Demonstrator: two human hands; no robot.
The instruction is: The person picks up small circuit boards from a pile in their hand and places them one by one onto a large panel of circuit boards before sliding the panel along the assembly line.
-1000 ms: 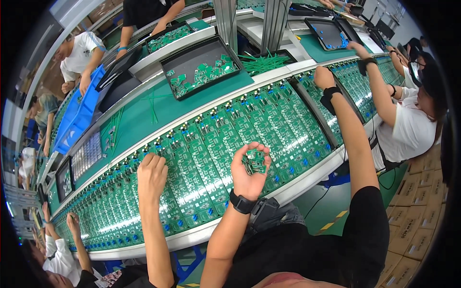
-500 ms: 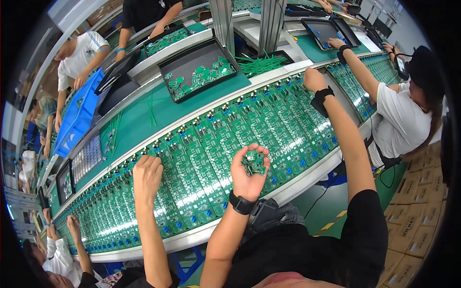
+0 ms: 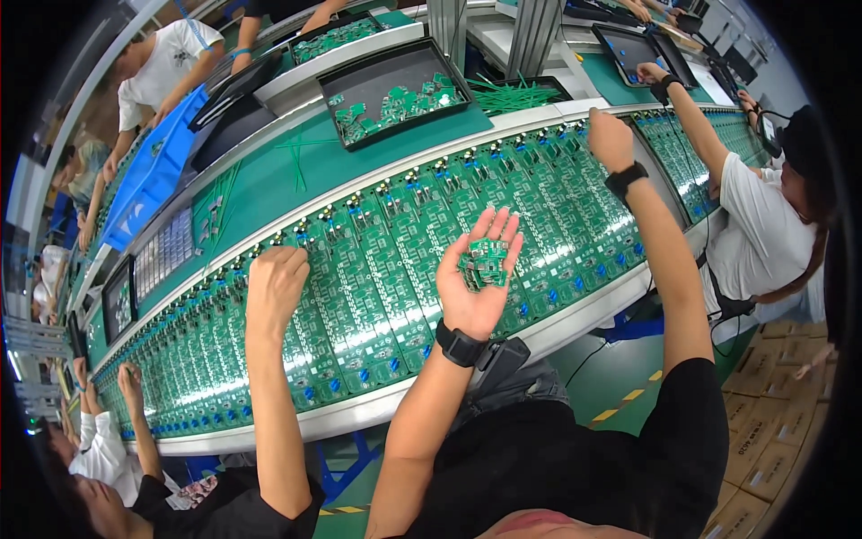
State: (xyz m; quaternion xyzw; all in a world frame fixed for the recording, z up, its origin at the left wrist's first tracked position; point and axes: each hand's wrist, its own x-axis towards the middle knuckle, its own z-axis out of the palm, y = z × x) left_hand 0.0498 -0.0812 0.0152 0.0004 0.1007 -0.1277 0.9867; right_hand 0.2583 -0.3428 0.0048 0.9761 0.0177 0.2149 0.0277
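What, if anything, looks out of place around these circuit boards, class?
A few thin green strips lie loose and crossed on the green mat, outside the black tray where similar strips are heaped, which looks slightly untidy. Nothing appears clearly spilled or damaged.

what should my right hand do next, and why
Probably settle its fingertips onto the far edge of the large green boards: the right hand is already there with fingers curled, though whether it holds anything is hidden. The left hand lies palm up with a pile of small boards, so reaching back for one can likely wait.
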